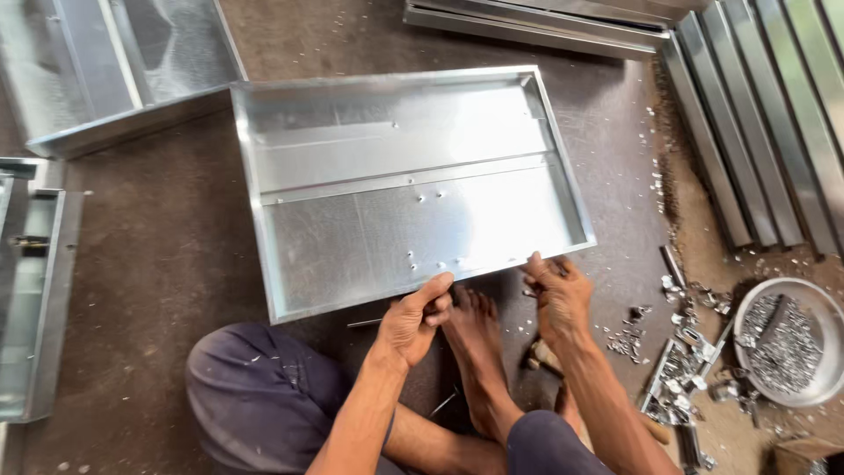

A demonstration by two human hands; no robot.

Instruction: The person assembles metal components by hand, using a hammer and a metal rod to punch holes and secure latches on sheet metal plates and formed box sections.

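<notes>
Head view: a shallow sheet-metal tray lies on the brown floor in front of the seated person, its near rim just beyond a bare foot. The left hand has its fingers clamped on the near rim, thumb on top. The right hand grips the same rim further right, fingers curled over it. To the right, a round metal bowl holds small metal pieces; folded metal channels lie far right.
</notes>
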